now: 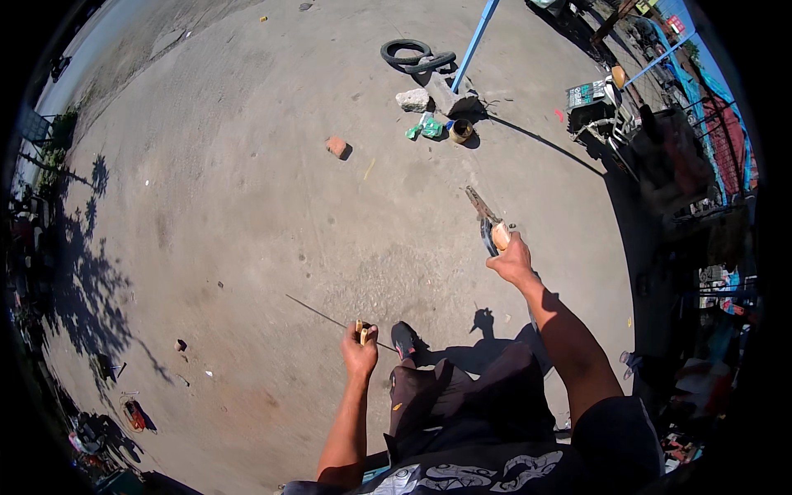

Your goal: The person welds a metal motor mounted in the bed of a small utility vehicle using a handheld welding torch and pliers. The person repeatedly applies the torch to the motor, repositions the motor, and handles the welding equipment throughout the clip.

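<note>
My left hand (360, 353) is closed around a thin metal rod (318, 312), which slants from upper left to lower right, and small yellowish pieces (362, 330) whose kind I cannot make out. My right hand (511, 258) grips a clamp-like tool (483, 212) with long, rusty metal jaws, a tan handle (500, 235) and a dark lever, held out ahead and to the right. Below both hands are my dark trousers and one shoe (403, 338) on the concrete ground (247, 231).
Ahead stands a blue post (474, 45) in a concrete base, with tyres (404, 54), a stone (412, 100), green scraps and a can (460, 130) around it. A red brick (336, 147) lies nearer. A parked vehicle (594, 111) is at right; an orange-red object (136, 412) sits lower left.
</note>
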`<state>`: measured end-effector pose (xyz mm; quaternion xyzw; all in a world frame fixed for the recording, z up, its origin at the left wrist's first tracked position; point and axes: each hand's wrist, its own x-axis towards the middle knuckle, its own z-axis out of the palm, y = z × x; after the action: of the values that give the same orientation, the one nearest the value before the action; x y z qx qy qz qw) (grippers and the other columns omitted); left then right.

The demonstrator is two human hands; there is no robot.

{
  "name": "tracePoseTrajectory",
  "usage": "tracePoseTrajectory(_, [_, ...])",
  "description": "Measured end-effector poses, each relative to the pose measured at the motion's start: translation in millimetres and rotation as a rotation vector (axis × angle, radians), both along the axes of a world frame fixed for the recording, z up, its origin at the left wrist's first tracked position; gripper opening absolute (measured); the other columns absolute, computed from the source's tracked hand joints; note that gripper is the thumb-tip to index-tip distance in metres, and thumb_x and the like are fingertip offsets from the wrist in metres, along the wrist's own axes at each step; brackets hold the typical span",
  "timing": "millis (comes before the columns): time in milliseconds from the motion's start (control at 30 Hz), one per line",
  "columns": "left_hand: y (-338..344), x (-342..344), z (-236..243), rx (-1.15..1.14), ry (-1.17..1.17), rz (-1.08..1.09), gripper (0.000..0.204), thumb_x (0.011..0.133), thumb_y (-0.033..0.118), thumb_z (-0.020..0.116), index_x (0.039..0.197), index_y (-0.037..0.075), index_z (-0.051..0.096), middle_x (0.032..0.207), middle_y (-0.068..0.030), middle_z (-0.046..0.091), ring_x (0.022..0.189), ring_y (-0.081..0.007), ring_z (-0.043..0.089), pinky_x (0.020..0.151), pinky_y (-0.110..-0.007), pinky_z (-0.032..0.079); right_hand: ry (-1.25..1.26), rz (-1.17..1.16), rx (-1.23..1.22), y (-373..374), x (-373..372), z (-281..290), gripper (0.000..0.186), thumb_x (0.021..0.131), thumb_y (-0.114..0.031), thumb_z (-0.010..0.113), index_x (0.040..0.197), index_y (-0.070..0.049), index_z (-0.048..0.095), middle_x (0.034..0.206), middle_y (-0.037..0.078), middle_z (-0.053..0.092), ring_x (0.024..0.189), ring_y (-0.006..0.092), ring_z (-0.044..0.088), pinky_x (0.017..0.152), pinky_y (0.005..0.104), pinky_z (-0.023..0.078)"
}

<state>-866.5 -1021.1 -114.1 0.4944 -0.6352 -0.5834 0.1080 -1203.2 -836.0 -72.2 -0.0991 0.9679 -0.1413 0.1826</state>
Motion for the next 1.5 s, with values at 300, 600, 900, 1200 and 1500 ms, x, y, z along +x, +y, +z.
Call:
tracePoseTrajectory(300, [-37.9, 117.8, 9.5, -0.02, -0.121, 0.112, 0.02, 0.086, 0.007, 0.066, 0.077, 0.004, 0.049, 0.07, 0.0032, 0.048, 0.067, -0.0082, 0.043, 0.059, -0.026, 0.038, 0.102, -0.088, 0.084, -1.8, -150.4, 40.8, 0.063, 0.06, -0.02, 0.079, 0.111, 0.006, 0.051, 0.101, 0.024, 0.067, 0.097, 0.0372, 0.068, 0.083, 0.0433, 0.054])
tracePoseTrajectory(600, [-11.9, 93.2, 64.0, 0.006, -0.261, 0.268, 0.01, 0.088, 0.008, 0.065, 0.084, 0.002, 0.059, 0.073, 0.0022, 0.054, 0.067, -0.0087, 0.046, 0.061, -0.026, 0.038, 0.018, -0.106, 0.002, 35.9, -214.6, 21.9, 0.063, 0.058, -0.02, 0.078, 0.107, 0.009, 0.051, 0.098, 0.025, 0.066, 0.094, 0.0381, 0.067, 0.082, 0.042, 0.053])
tracePoseTrajectory(900, [8.7, -2.6, 139.0, 0.083, -0.048, 0.58, 0.006, 0.088, 0.002, 0.06, 0.094, 0.003, 0.059, 0.071, 0.0028, 0.05, 0.057, -0.0043, 0.042, 0.05, -0.021, 0.033, -0.339, 0.152, -0.012, 61.6, -176.7, 16.9, 0.071, 0.058, -0.023, 0.08, 0.111, 0.011, 0.049, 0.1, 0.029, 0.064, 0.1, 0.0418, 0.065, 0.085, 0.0426, 0.052])
tracePoseTrajectory(1200, [-15.4, -39.6, 193.2, 0.026, 0.173, 0.647, 0.013, 0.089, 0.007, 0.065, 0.098, -0.001, 0.061, 0.071, 0.0019, 0.053, 0.061, -0.0069, 0.048, 0.052, -0.024, 0.039, -0.528, 0.355, -0.292, -3.9, -174.0, 40.2, 0.044, 0.059, -0.003, 0.067, 0.099, 0.002, 0.05, 0.084, 0.006, 0.054, 0.074, 0.018, 0.055, 0.069, 0.0323, 0.049])
tracePoseTrajectory(1500, [3.3, 28.7, 226.0, -0.076, 0.391, 0.706, 0.016, 0.091, 0.015, 0.067, 0.099, 0.003, 0.061, 0.074, 0.0021, 0.055, 0.063, -0.0063, 0.049, 0.055, -0.024, 0.041, -0.526, 0.647, -0.268, -72.0, -126.7, 84.0, 0.047, 0.057, -0.001, 0.062, 0.102, 0.002, 0.051, 0.083, 0.005, 0.054, 0.072, 0.0177, 0.054, 0.069, 0.0306, 0.048])
